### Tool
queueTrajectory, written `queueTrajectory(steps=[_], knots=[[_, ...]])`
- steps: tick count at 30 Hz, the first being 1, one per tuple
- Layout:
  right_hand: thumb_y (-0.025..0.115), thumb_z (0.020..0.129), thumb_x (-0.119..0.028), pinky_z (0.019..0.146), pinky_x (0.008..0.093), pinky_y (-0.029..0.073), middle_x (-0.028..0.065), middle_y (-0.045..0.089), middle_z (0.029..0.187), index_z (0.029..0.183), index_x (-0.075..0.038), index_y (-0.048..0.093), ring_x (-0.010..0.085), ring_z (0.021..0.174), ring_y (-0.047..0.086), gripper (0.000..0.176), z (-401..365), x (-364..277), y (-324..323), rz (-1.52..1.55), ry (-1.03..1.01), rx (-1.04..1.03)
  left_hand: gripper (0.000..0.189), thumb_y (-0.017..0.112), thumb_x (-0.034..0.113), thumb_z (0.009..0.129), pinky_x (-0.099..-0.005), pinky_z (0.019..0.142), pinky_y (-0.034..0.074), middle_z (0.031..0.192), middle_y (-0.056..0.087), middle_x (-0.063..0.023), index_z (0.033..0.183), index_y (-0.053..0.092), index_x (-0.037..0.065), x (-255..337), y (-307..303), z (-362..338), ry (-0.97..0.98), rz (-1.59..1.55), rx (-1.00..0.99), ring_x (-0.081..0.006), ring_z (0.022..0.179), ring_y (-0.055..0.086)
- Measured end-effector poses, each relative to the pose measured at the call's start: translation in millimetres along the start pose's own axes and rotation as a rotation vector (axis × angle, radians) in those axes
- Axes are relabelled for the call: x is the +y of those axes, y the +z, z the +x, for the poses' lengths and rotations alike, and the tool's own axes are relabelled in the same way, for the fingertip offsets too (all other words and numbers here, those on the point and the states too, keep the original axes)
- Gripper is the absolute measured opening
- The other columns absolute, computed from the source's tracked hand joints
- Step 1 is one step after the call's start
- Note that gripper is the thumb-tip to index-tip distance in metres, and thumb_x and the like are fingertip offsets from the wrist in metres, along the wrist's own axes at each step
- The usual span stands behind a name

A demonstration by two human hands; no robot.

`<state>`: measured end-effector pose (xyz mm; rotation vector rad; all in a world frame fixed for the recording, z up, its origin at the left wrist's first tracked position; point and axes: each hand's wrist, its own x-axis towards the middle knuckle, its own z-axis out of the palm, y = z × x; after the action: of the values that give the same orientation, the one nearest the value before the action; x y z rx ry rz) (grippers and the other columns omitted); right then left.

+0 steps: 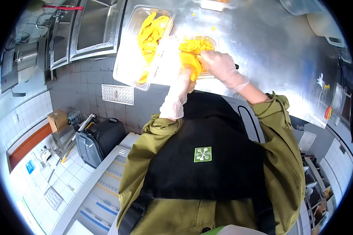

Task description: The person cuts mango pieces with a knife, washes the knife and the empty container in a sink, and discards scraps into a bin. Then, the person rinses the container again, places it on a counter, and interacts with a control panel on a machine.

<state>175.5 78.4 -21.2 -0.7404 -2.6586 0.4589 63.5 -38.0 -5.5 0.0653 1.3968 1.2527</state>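
My left hand (183,80), in a clear glove, is closed around a large yellow piece of mango (190,64). Gloved as well, my right hand (219,67) is closed against the far side of that piece. The black handle end of what looks like a knife (237,66) sticks out behind the right fist; its blade is hidden. Just beyond both hands, a clear plastic container (216,41) holds small cut mango pieces (196,45). To the left, a longer clear tub (121,64) holds large peeled mango pieces (151,37).
Everything stands on a steel worktable (262,43), with a few yellow scraps (213,28) on it. Another clear container (213,5) is at the far edge. Sinks (94,25) lie to the left. A black bin (102,141) stands on the floor, lower left.
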Motion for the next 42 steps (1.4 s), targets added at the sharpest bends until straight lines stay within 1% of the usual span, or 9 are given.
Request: queueTrajectory(steps=[8,23,26,32,33,36,37,40,42], knots=[[0.054,0.084,-0.018,0.045,0.0367,0.042,0.0108,0.052,0.058,0.075,-0.006,0.049,0.0298,0.049,0.053,0.016,-18,0,-21,0.211,0.238,0.104,0.023,0.050,0.031,0.086,-0.0177,0.036,0.025,0.059,0.037,0.0050,0.091,0.048,0.009,-11,-30,30,-0.272,-1.032,-0.541,-0.0039,0.038,0.030],[0.047,0.089,-0.024,0.044,0.0370,0.042,0.0097,0.053,0.059,0.077,-0.008,0.050,0.0283,0.046,0.053,0.020,-23,1,-7,0.132,0.256,0.121,0.016,0.052,0.023,0.085,-0.0179,0.036,0.029,0.054,0.034,0.0052,0.084,0.042,0.010,6,-4,29,-0.401,-1.193,-0.655,-0.0028,0.036,0.034],[0.048,0.087,-0.024,0.049,0.0375,0.046,0.0118,0.056,0.060,0.073,-0.007,0.050,0.0292,0.054,0.057,0.021,-19,6,0,0.058,0.440,0.000,0.017,0.050,0.024,0.085,-0.0181,0.036,0.027,0.052,0.035,0.0055,0.081,0.042,0.010,10,-2,27,-0.445,-1.250,-0.658,-0.0034,0.036,0.034],[0.048,0.087,-0.023,0.049,0.0389,0.044,0.0140,0.055,0.060,0.074,-0.007,0.051,0.0321,0.053,0.055,0.021,-26,2,-22,0.246,0.397,0.084,0.022,0.048,0.032,0.084,-0.0192,0.043,0.035,0.057,0.045,0.0028,0.082,0.050,0.011,8,-17,39,-0.120,-0.491,-0.597,-0.0066,0.043,0.043],[0.048,0.088,-0.023,0.048,0.0393,0.044,0.0143,0.054,0.060,0.075,-0.007,0.051,0.0326,0.053,0.055,0.021,-27,1,-23,0.273,0.377,0.092,0.031,0.050,0.034,0.083,-0.0252,0.061,0.045,0.072,0.058,-0.0052,0.098,0.056,0.008,4,-3,29,0.077,-0.021,-0.070,-0.0154,0.064,0.057],[0.048,0.088,-0.023,0.048,0.0400,0.043,0.0146,0.053,0.058,0.076,-0.007,0.051,0.0337,0.053,0.054,0.021,-35,13,-11,0.213,0.469,0.051,0.028,0.056,0.031,0.080,-0.0347,0.058,0.045,0.072,0.060,-0.0120,0.086,0.055,0.003,-7,-5,45,0.659,0.981,0.158,-0.0276,0.064,0.058],[0.049,0.088,-0.023,0.047,0.0405,0.041,0.0157,0.053,0.058,0.076,-0.007,0.052,0.0356,0.054,0.053,0.020,-37,15,-11,0.263,0.492,0.088,0.034,0.057,0.031,0.079,-0.0377,0.071,0.046,0.084,0.062,-0.0178,0.095,0.056,0.001,16,4,29,0.566,0.958,0.148,-0.0348,0.081,0.059],[0.050,0.087,-0.022,0.046,0.0410,0.039,0.0171,0.052,0.058,0.075,-0.005,0.051,0.0370,0.054,0.052,0.021,-42,14,-18,0.351,0.588,0.097,0.034,0.057,0.027,0.082,-0.0293,0.075,0.045,0.090,0.063,-0.0122,0.109,0.055,0.006,49,-18,27,0.507,1.153,0.480,-0.0199,0.086,0.060],[0.049,0.088,-0.020,0.046,0.0408,0.039,0.0183,0.051,0.059,0.074,-0.005,0.050,0.0377,0.054,0.051,0.021,-49,14,-15,0.357,0.571,0.099,0.031,0.060,0.025,0.080,-0.0289,0.069,0.045,0.081,0.064,-0.0087,0.102,0.056,0.004,67,-59,50,0.517,0.993,0.554,-0.0172,0.075,0.061]])
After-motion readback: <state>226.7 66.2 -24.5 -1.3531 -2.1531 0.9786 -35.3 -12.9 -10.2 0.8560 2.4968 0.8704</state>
